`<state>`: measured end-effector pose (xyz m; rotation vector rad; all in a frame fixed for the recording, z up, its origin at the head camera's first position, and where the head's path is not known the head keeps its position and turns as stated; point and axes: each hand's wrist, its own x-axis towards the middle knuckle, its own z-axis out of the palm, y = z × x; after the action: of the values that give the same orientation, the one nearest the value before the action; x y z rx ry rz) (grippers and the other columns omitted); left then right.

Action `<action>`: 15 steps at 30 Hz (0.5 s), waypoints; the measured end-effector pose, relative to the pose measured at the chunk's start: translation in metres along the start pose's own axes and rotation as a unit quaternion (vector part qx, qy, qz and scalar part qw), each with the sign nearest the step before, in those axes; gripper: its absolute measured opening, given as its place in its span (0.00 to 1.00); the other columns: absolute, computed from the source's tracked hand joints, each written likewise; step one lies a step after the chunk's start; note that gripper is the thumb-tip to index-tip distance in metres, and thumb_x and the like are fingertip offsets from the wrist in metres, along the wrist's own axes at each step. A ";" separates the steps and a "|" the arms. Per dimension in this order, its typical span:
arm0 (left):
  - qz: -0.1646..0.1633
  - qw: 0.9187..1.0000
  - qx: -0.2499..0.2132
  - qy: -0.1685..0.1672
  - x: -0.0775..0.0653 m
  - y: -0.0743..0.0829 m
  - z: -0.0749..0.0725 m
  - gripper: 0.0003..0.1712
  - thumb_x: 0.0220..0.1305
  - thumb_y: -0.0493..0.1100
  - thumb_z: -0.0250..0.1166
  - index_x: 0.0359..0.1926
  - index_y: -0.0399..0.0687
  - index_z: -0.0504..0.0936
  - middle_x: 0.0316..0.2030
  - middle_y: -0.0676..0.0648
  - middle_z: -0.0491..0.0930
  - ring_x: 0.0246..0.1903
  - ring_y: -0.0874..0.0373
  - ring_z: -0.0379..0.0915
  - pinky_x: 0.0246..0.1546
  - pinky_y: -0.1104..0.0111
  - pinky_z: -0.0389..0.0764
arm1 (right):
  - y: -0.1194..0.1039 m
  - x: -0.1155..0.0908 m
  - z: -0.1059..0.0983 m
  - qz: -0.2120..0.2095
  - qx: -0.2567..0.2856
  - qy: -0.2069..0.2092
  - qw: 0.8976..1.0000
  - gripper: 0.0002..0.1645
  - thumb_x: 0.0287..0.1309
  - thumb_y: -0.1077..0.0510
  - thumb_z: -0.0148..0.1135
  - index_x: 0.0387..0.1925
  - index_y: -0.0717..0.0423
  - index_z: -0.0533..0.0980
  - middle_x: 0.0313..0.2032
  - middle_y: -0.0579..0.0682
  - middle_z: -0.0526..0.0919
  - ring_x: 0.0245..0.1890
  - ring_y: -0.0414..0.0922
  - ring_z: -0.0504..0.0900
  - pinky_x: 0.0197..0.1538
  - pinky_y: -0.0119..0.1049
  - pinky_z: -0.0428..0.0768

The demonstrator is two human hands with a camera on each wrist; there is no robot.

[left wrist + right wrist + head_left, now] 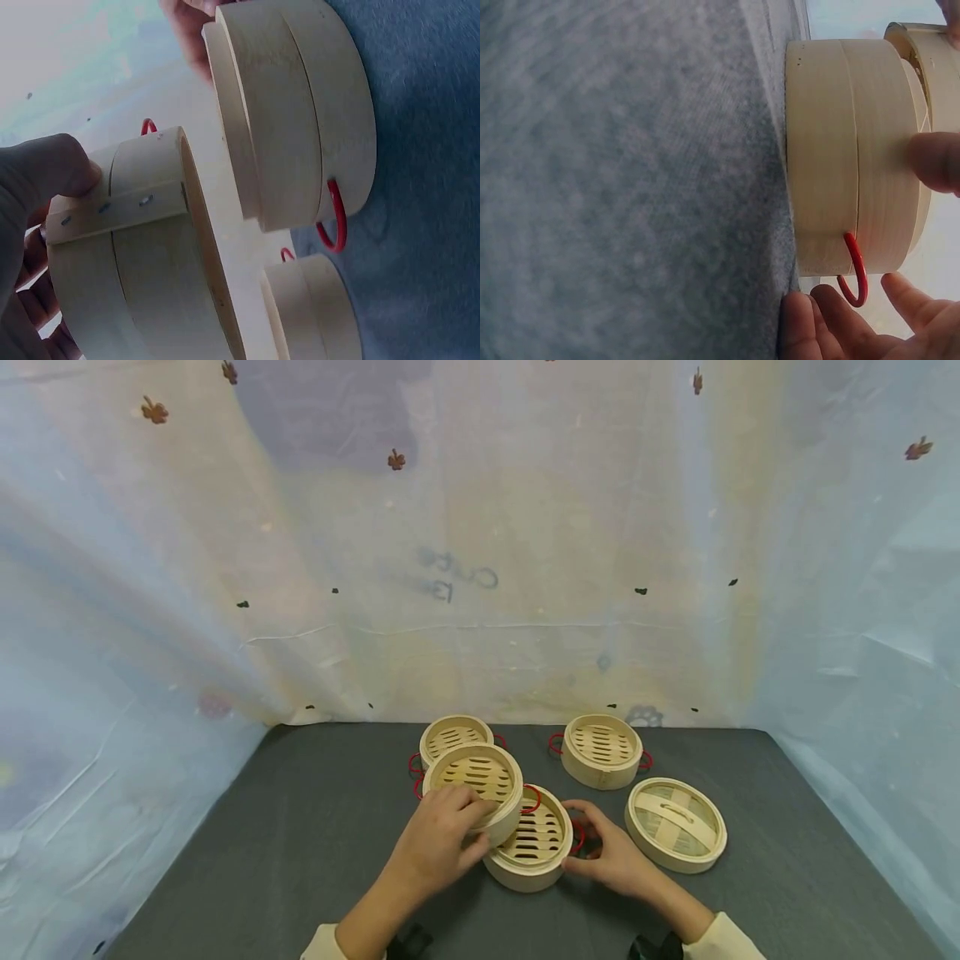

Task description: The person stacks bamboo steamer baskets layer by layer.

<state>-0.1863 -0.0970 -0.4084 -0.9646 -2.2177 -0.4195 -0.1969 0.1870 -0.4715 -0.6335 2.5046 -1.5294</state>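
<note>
My left hand [437,842] grips a round bamboo steamer basket [480,770] by its near side, thumb on the outer wall. The basket is tilted, raised over the left part of a second bamboo steamer basket [538,837] that stands on the table. Around the right side of that lower basket is my right hand [617,858], thumb near the front wall and fingers by the red handle [860,277]. In the left wrist view the held basket [150,270] shows its stapled seam, and a gap separates it from the lower basket [292,120].
A smaller steamer basket [453,727] stands behind the held one, partly hidden. Another basket [602,768] with red handles is at the back right. A woven lid [688,853] lies right of my right hand. Dark grey cloth [322,835] covers the table; a pale curtain [480,543] hangs behind.
</note>
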 end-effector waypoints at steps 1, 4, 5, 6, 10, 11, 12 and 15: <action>-0.001 1.000 -0.006 -0.001 0.001 0.001 0.001 0.18 0.41 0.38 0.71 0.38 0.53 0.86 0.29 0.57 0.74 0.29 0.63 0.69 0.32 0.66 0.72 | 0.000 0.000 0.000 0.001 0.000 0.000 1.000 0.45 0.51 0.56 0.71 0.68 0.53 0.60 0.52 0.62 0.78 0.46 0.49 0.80 0.33 0.34 0.79; -0.006 1.000 -0.017 -0.006 0.002 0.003 0.005 0.18 0.41 0.38 0.71 0.39 0.53 0.85 0.30 0.56 0.75 0.31 0.63 0.70 0.32 0.65 0.73 | 0.000 0.000 0.000 0.001 0.002 -0.001 1.000 0.45 0.51 0.56 0.71 0.68 0.53 0.60 0.51 0.62 0.77 0.46 0.49 0.80 0.33 0.35 0.79; -0.008 1.000 -0.017 -0.007 0.002 0.003 0.006 0.18 0.41 0.39 0.71 0.39 0.53 0.85 0.31 0.56 0.76 0.32 0.63 0.71 0.32 0.65 0.74 | 0.000 0.000 0.000 0.001 0.002 -0.001 1.000 0.45 0.51 0.56 0.71 0.68 0.53 0.59 0.51 0.62 0.77 0.46 0.49 0.80 0.33 0.35 0.79; -0.008 1.000 -0.017 -0.009 0.003 0.004 0.007 0.18 0.41 0.39 0.71 0.39 0.53 0.85 0.31 0.56 0.76 0.32 0.63 0.72 0.33 0.65 0.74 | 0.000 0.001 0.000 0.000 0.001 -0.002 1.000 0.45 0.51 0.56 0.71 0.68 0.53 0.59 0.51 0.62 0.77 0.46 0.49 0.80 0.33 0.34 0.79; -0.007 1.000 -0.013 -0.017 0.004 0.007 0.010 0.18 0.41 0.39 0.71 0.39 0.53 0.85 0.32 0.57 0.77 0.33 0.62 0.72 0.31 0.66 0.73 | 0.001 0.001 -0.001 0.002 -0.006 -0.002 1.000 0.46 0.51 0.56 0.71 0.68 0.53 0.59 0.50 0.61 0.77 0.46 0.49 0.80 0.33 0.34 0.79; -0.006 1.000 -0.013 -0.020 0.005 0.007 0.011 0.18 0.41 0.39 0.71 0.39 0.53 0.85 0.32 0.57 0.76 0.33 0.62 0.72 0.31 0.67 0.72 | 0.001 0.001 -0.001 0.002 -0.007 -0.002 1.000 0.46 0.51 0.56 0.71 0.68 0.53 0.59 0.50 0.61 0.77 0.46 0.50 0.79 0.33 0.34 0.79; -0.007 1.000 -0.014 -0.022 0.005 0.008 0.011 0.18 0.41 0.39 0.71 0.39 0.53 0.85 0.32 0.57 0.76 0.33 0.62 0.72 0.31 0.67 0.72 | 0.001 0.001 -0.001 0.004 -0.006 -0.002 1.000 0.46 0.51 0.56 0.71 0.68 0.53 0.59 0.50 0.62 0.77 0.47 0.50 0.79 0.33 0.34 0.79; -0.007 0.999 -0.021 -0.029 0.006 0.011 0.014 0.18 0.41 0.39 0.71 0.39 0.54 0.85 0.31 0.57 0.75 0.32 0.63 0.71 0.31 0.68 0.72 | 0.001 0.002 -0.001 0.009 -0.006 -0.003 1.000 0.46 0.50 0.55 0.71 0.68 0.52 0.59 0.52 0.62 0.77 0.48 0.52 0.78 0.34 0.34 0.79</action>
<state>-0.1877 -0.0791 -0.4145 -0.9937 -2.2767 -0.4512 -0.1989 0.1875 -0.4719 -0.6147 2.5104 -1.5059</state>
